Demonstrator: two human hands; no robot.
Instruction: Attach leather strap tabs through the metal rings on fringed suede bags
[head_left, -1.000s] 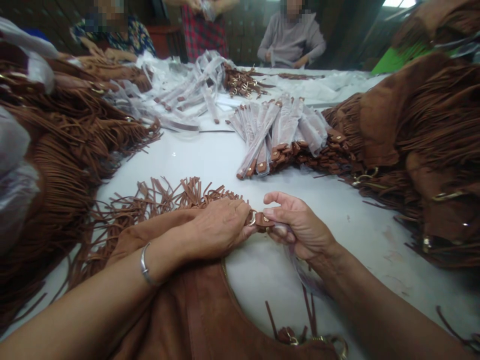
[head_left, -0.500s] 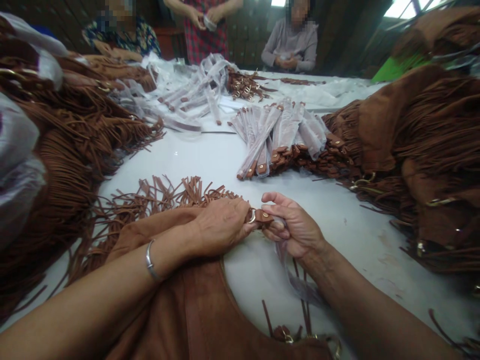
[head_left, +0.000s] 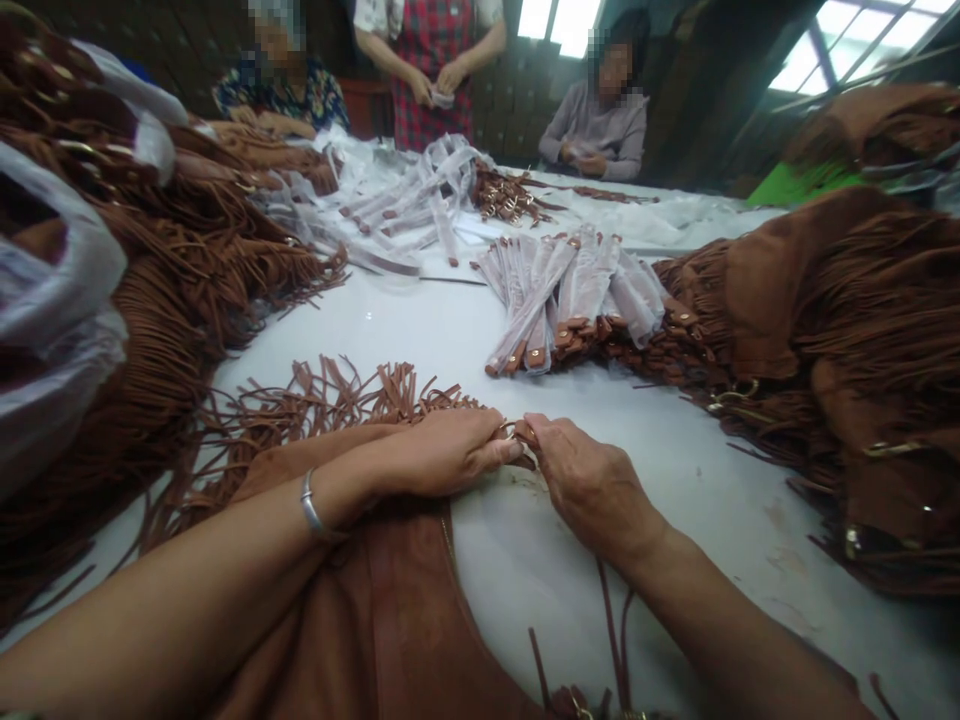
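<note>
A brown suede fringed bag (head_left: 397, 610) lies in front of me, its fringe (head_left: 382, 385) spread over the white table. My left hand (head_left: 454, 452) is closed at the bag's upper corner, thumb and fingers pinching a metal ring (head_left: 511, 430). Close against it, my right hand (head_left: 592, 480) pinches the brown leather end of a strap (head_left: 527, 436) at the ring. The right fingers cover most of the strap end, so whether it passes through the ring I cannot tell. The rest of the strap is hidden behind my right hand and forearm.
Plastic-wrapped straps (head_left: 559, 300) lie fanned out beyond my hands. Fringed bags are piled left (head_left: 157, 320) and right (head_left: 855, 300). Across the white table (head_left: 322, 325) are more wrapped straps (head_left: 420, 195), brown straps with clasps (head_left: 510, 192) and three people.
My right hand has turned over, back upward, and closed around the strap end, which showed before. The dangling wrapped part is out of sight. The view has tilted slightly upward.
</note>
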